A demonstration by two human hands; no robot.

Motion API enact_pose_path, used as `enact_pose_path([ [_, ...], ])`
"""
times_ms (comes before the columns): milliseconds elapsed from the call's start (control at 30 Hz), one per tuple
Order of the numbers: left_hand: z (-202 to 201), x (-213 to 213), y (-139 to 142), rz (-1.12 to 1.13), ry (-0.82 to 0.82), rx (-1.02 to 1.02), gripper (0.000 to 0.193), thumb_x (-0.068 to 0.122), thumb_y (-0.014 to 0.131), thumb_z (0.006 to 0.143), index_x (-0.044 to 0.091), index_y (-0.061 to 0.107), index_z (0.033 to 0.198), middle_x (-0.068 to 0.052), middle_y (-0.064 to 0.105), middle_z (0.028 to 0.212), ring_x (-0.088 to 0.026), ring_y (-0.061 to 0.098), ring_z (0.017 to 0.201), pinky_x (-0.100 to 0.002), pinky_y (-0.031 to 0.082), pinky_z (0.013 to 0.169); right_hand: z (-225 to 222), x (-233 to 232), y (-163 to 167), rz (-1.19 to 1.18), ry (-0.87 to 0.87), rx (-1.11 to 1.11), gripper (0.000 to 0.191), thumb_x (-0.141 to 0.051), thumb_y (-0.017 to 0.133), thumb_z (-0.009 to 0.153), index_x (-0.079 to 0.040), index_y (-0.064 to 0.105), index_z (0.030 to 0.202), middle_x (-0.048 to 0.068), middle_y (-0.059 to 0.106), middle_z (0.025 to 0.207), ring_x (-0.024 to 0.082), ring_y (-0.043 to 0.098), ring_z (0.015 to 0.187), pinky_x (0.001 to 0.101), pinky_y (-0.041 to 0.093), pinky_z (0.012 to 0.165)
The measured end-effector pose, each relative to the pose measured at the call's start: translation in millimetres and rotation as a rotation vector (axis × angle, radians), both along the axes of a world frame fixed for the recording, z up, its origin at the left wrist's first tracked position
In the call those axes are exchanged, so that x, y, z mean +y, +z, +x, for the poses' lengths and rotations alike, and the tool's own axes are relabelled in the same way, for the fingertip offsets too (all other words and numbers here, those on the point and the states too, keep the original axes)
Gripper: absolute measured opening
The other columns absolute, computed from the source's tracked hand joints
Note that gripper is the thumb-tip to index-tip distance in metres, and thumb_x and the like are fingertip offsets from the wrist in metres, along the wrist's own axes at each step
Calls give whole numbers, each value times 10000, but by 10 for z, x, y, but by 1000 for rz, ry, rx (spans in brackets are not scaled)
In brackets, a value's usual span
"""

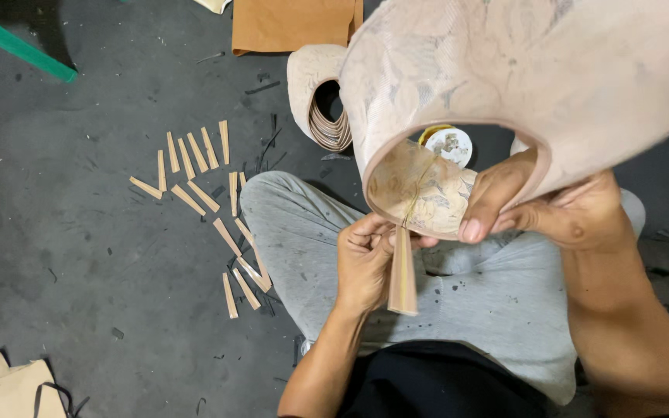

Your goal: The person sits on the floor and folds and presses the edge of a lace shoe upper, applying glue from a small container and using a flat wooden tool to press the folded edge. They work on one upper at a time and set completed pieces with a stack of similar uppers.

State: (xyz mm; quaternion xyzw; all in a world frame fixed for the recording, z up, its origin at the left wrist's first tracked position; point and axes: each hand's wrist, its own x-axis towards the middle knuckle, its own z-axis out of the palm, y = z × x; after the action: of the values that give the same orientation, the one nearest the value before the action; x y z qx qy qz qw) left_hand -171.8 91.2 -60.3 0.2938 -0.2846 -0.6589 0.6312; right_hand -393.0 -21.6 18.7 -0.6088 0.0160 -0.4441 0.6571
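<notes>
We see a thin wooden strip (pixel 403 271) held above the lap, its long axis nearly upright, top end meeting the lower rim of a pale curved shell (pixel 520 70) whose opening faces us. The left hand (pixel 365 259) has its grip clamped on the strip just under that rim, wrist bent upward. The right hand (pixel 551 213) pinches the shell's rim, thumb inside, fingers outside. Grey trousers (pixel 303 232) lie below; loose wooden strips (pixel 203 193) are scattered well apart on the dark floor (pixel 79 248), open to the left.
</notes>
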Motion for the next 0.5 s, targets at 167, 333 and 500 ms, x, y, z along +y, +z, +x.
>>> enact_pose_path([
  [167,-25,38,-11,-24,48,-25,269,153,712,1024,-81,696,1156,-175,753,1038,-282,759,957,-417,638,905,17,9,79,-75,-31,110,103,-23,716,906,59,751,959,153,801,905,194,785,799,274,645,701],
  [333,-51,46,29,9,120,-89,153,46,688,1047,-97,697,1103,-173,749,1001,-261,746,910,-386,618,849,30,-46,22,-243,-39,106,104,-10,716,918,57,688,992,162,788,943,220,794,826,293,649,733],
  [500,-101,22,30,107,166,-50,127,43,647,1025,-69,706,1042,-152,754,960,-241,754,863,-381,639,821,32,-32,-106,-309,16,132,403,-300,676,984,85,608,1082,212,795,994,304,790,945,418,635,890],
])
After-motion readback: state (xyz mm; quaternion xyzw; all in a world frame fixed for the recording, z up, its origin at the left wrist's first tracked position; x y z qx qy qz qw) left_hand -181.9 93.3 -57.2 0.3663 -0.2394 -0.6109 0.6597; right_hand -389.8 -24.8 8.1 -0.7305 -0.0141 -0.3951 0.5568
